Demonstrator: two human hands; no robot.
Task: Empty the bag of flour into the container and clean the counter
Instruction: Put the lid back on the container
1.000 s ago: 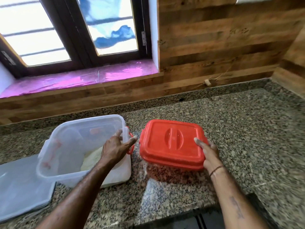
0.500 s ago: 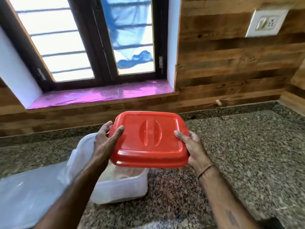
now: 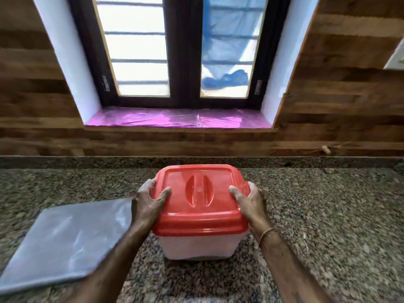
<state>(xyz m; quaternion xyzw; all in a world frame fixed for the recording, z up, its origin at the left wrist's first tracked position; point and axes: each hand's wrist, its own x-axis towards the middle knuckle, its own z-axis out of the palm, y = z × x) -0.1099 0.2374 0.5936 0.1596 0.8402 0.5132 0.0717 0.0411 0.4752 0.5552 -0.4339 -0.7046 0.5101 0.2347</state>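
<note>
A translucent white plastic container (image 3: 197,247) stands on the speckled granite counter (image 3: 328,226) in the middle of the view. A red lid (image 3: 200,200) with a moulded handle lies flat on top of it. My left hand (image 3: 147,204) grips the lid's left edge, thumb on top. My right hand (image 3: 251,203) grips the right edge the same way, with white dust on the fingers. The flour inside is hidden by the lid and the cloudy walls. An empty, flattened clear plastic bag (image 3: 65,241) lies on the counter to the left of the container.
A wood-panelled wall runs behind the counter, with a dark-framed window (image 3: 181,51) above a pink-lined sill (image 3: 175,120). A wall socket (image 3: 396,60) shows at the right edge. A small cord end (image 3: 325,149) hangs low on the wall at right.
Both hands carried the red lid from the counter at right over the open container and set it down on top. The view has shifted to centre on the container.
</note>
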